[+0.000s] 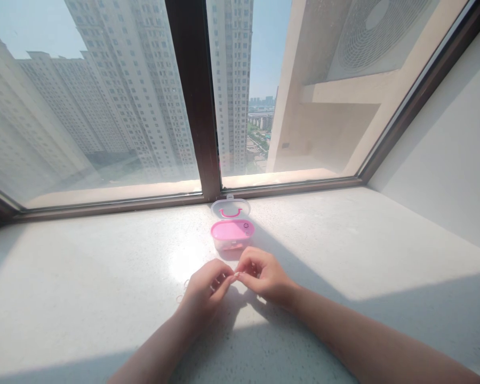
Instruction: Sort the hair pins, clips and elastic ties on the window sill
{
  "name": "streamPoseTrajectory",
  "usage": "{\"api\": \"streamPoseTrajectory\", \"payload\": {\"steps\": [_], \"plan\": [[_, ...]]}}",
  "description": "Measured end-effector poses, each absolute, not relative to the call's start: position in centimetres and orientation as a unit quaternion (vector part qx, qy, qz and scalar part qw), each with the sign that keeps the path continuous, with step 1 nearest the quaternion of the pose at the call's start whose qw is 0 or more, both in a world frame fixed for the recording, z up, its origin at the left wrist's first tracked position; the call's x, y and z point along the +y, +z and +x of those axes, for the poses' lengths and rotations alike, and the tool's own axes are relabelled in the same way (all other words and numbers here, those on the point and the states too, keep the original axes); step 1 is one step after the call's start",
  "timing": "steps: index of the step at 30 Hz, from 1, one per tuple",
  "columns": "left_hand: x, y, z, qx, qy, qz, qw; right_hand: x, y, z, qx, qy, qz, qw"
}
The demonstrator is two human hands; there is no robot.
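A pink oval box is standing on a pale, speckled surface, near the middle of its back edge; the clear lid, bearing a pink handle, is leaning open toward that edge. A small dark ring is lying on the box's pink top, at the right end. Just in front of the box, the left hand and the right hand are meeting at the fingertips, each forming a narrow pinch; whether something is lying between them is too small to tell. Thin pale rings are resting on the surface beside the left hand, which is partly covering them. Sunlight is falling across the surface, glaring left of the box, while a diagonal shadow is running from the box toward the right and broader shade is covering the front corners. A brown window frame is bordering the back edge, its upright rising behind the box. A white wall is bounding the right edge. Beyond the glass, tall buildings are filling the left pane, and a fan unit is occupying a ledge at upper right.
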State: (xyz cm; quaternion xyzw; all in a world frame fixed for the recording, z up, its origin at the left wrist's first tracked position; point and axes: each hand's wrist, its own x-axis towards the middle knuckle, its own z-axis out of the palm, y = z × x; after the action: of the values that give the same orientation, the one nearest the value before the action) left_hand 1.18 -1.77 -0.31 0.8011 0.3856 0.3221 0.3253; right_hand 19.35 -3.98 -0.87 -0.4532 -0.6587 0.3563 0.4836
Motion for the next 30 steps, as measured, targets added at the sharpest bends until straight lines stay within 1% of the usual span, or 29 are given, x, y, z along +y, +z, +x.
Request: {"api": "streamPoseTrajectory", "payload": {"steps": [9,12,15,20,23,25,30], "plan": [[-2.0,-0.4,1.0,0.370,0.341,0.797,0.334,-4.0,-0.7,19.1,-0.669,0.353,-0.447,0.479],[-2.2,0.3,1.0,0.378,0.370,0.774,0.348,-3.9,-0.7,19.1,-0.656,0.390,-0.448,0.466],[-2.1,1.9,0.6,0.414,0.406,0.735,0.350,-3.8,-0.7,19.3,-0.657,0.415,-0.456,0.434],[-0.5,5.5,0.0,0.482,0.443,0.712,0.255,-3.5,-0.7,19.3,-0.693,0.385,-0.461,0.397],[1.5,7.3,0.5,0.480,0.407,0.745,0.220,-3.4,-0.8,19.3,-0.702,0.371,-0.466,0.390],[3.3,8.0,1.1,0.489,0.346,0.772,0.212,-3.4,-0.8,19.3,-0.702,0.373,-0.465,0.390],[7.1,8.0,2.7,0.503,0.237,0.807,0.200,-3.3,-1.1,19.4,-0.676,0.408,-0.457,0.410]]}}
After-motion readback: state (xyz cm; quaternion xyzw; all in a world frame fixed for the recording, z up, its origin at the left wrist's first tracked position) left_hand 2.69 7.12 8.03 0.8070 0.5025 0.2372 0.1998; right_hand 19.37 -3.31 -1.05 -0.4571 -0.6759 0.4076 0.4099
